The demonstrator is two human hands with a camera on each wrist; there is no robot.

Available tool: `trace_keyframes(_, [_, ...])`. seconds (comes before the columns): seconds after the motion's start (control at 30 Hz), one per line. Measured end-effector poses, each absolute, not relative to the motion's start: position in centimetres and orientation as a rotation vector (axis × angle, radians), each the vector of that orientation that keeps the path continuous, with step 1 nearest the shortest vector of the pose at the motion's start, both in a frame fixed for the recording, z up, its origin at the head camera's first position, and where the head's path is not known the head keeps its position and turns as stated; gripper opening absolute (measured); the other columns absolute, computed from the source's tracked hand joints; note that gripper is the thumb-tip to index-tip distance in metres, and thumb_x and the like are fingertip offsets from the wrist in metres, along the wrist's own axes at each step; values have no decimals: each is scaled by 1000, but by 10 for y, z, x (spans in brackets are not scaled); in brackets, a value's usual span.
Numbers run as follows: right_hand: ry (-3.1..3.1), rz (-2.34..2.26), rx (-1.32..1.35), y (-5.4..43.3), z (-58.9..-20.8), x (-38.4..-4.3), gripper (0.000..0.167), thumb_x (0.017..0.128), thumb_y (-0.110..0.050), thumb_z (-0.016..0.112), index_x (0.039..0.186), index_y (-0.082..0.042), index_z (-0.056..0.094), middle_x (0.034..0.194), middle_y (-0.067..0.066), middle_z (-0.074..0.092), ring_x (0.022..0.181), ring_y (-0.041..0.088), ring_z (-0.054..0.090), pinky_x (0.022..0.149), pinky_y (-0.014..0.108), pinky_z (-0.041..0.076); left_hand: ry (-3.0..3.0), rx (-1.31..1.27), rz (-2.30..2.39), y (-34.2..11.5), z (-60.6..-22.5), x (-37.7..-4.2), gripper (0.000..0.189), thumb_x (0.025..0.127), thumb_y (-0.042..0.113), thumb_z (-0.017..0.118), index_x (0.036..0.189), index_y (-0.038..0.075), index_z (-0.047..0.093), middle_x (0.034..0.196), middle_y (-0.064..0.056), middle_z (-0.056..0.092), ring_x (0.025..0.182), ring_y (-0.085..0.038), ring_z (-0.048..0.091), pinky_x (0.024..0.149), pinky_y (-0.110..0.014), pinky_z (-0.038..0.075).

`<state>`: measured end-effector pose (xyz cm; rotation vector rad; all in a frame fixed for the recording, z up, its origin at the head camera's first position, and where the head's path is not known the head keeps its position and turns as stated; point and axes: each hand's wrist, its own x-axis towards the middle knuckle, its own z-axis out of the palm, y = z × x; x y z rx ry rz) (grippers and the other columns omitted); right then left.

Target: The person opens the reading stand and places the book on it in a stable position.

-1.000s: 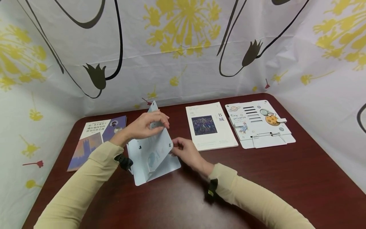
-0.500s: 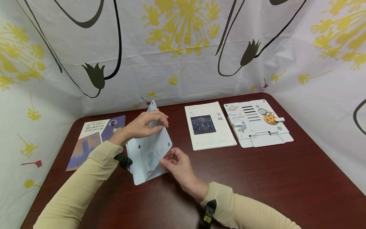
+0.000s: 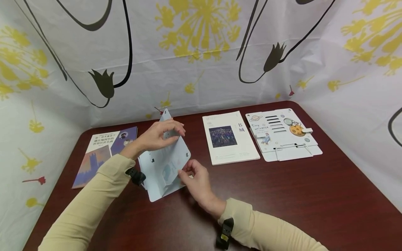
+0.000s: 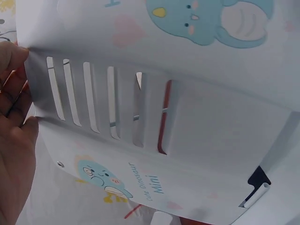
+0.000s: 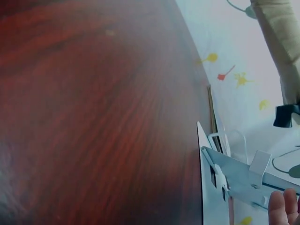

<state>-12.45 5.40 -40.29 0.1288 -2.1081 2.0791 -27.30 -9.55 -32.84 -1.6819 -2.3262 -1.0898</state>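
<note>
A pale blue folding book stand (image 3: 161,162) stands partly raised left of the table's middle, its slotted panel tilted above a flat base. My left hand (image 3: 157,136) grips the panel's top edge. In the left wrist view, that hand (image 4: 16,154) holds the edge beside the slots, and cartoon dinosaurs show on the stand (image 4: 220,122). My right hand (image 3: 199,183), its fingers bent, pinches at the panel's lower right edge. Its fingers (image 5: 278,208) appear at the corner of the right wrist view, beside the stand's hinged metal parts (image 5: 234,168); the exact contact is partly hidden.
A purple and white book (image 3: 103,150) lies left of the stand. Right of it lie a white book (image 3: 232,150) and a folded white book stand (image 3: 282,134) with space pictures. Patterned cloth (image 3: 201,83) hangs behind the dark red table (image 3: 282,195).
My right hand has come from behind the panel's right edge to its front, moving left and down. Lately the panel's right corner has risen slightly. My left hand keeps its grip.
</note>
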Motion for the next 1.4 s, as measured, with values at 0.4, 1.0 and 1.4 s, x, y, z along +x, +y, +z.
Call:
trace_keyframes(0.4, [-2138, 1912, 159, 62, -403, -139, 8, 80, 6, 61, 81, 3, 54, 76, 16, 61, 59, 2, 56, 54, 16, 46, -2455, -985, -1427, -139, -349, -295, 41, 91, 3, 60, 131, 1, 52, 137, -16, 49, 134, -27, 38, 111, -34, 30])
trace_keyframes(1.0, [-2122, 2025, 80, 81, -398, -159, 4, 85, 8, 56, 87, 9, 53, 80, 20, 59, 67, 19, 63, 61, 34, 57, -2750, -506, -1523, -166, -385, -306, 45, 98, 18, 52, 140, 4, 44, 138, -19, 49, 124, -32, 48, 98, -39, 43])
trace_keyframes(1.4, [-2136, 2046, -49, 103, -389, -193, 8, 89, 5, 57, 95, 9, 59, 85, 18, 61, 70, 13, 62, 64, 35, 57, -2694, -308, -1444, -175, -381, -300, 38, 95, 20, 57, 129, 4, 56, 125, -17, 59, 115, -29, 56, 79, -15, 43])
